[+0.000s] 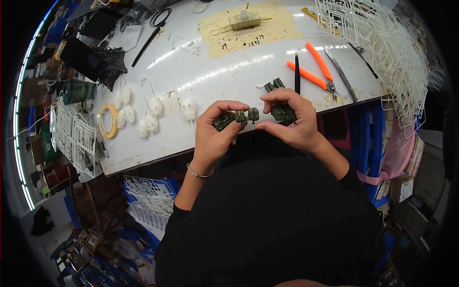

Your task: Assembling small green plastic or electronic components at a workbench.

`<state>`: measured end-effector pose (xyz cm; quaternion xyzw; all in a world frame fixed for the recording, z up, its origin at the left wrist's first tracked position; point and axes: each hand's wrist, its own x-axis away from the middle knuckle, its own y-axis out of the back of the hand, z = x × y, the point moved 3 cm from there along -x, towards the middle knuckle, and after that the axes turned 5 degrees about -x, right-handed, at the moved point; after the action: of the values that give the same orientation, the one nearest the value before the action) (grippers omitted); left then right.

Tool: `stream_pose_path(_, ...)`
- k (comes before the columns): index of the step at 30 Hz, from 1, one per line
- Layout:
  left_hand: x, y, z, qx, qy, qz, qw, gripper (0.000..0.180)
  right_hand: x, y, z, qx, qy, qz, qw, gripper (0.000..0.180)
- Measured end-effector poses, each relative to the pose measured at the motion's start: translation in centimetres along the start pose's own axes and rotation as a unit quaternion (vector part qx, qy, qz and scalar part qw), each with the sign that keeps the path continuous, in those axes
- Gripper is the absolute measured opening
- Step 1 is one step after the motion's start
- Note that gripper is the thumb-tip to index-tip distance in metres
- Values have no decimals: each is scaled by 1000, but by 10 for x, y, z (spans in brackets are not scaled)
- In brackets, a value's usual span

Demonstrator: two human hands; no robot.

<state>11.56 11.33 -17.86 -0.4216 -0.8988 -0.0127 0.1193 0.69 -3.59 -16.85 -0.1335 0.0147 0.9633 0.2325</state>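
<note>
Near the table's front edge, my left hand (213, 129) pinches a small dark green blocky model part (247, 115) between thumb and forefinger. Another green blocky part (223, 121) lies inside that hand's curled fingers. To its right, my right hand (296, 117) has its thumb and forefinger spread, pointing toward the pinched part without touching it. A dark green ridged part (284, 114) sits in the right palm, partly covered by the fingers. Just beyond the right knuckles, another green ridged piece (274, 84) shows; whether it is in the hand or on the table, I cannot tell.
Orange-handled nippers (315, 67), black tweezers (297, 71) and a metal tool (340, 74) lie at right. White plastic frames (392, 62) pile beyond them. Several white skull-shaped pieces (189, 110) and a tape roll (107, 120) lie at left. A clear block (244, 20) stands at the back.
</note>
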Motion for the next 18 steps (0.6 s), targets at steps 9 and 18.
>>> stream_pose_path(9,21,-7,-26,-6,0,-32,999,24,10,-2,29,14,-27,5,1000,35)
stream_pose_path(18,112,-75,-45,18,-17,-31,999,25,106,26,93,26,-13,-10,1000,30)
